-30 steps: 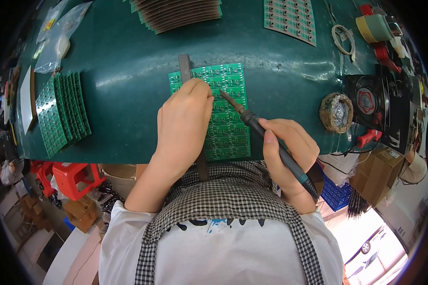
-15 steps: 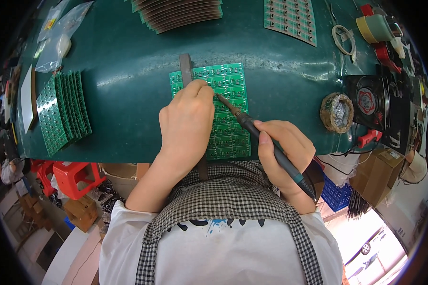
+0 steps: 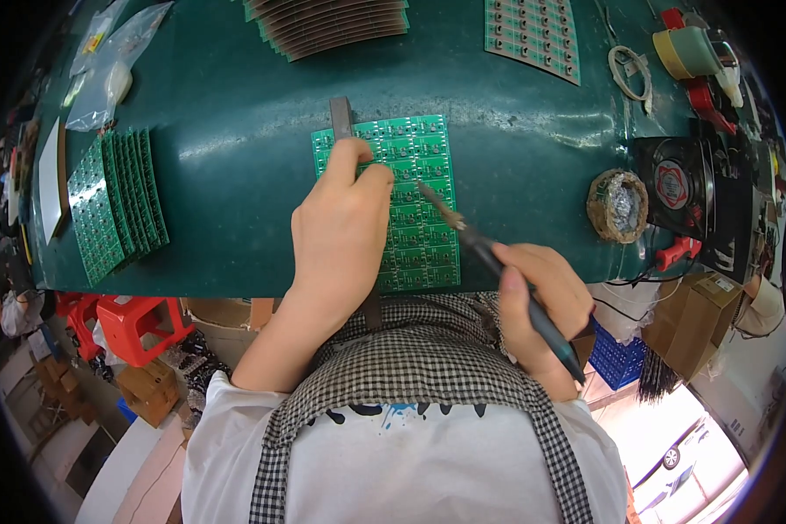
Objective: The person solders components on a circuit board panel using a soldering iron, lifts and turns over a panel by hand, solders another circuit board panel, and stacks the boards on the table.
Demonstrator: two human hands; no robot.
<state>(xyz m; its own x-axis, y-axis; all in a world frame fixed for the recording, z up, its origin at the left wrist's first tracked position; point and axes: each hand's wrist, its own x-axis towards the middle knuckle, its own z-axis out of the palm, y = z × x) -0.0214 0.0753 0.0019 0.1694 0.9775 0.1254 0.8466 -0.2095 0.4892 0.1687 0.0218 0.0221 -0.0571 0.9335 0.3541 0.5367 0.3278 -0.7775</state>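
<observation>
A green panel of circuit boards (image 3: 424, 249) lies near the table's front edge, with a dark flat bar (image 3: 341, 118) lengthwise over its left part. My left hand (image 3: 341, 218) rests over bar and panel, fingers bent down; the index finger reaches forward beside the bar. Whatever its fingertips hold, if anything, is hidden. In my right hand (image 3: 541, 293) is a soldering iron (image 3: 480, 244), gripped like a pen. Its tip points at the panel's middle, just right of my left fingers; whether it touches, I cannot tell.
Stacked green panels (image 3: 113, 205) stand at left, beside clear plastic bags (image 3: 118, 79). More stacked boards (image 3: 332, 26) and a panel with round parts (image 3: 533, 35) lie at the back. At right are a round tin (image 3: 620, 207), a black fan (image 3: 672, 183) and a tape roll (image 3: 686, 52).
The soldering iron has drawn back to the right and slightly toward me, away from my left fingertips. My left index finger has lifted apart from the other fingers, toward the bar.
</observation>
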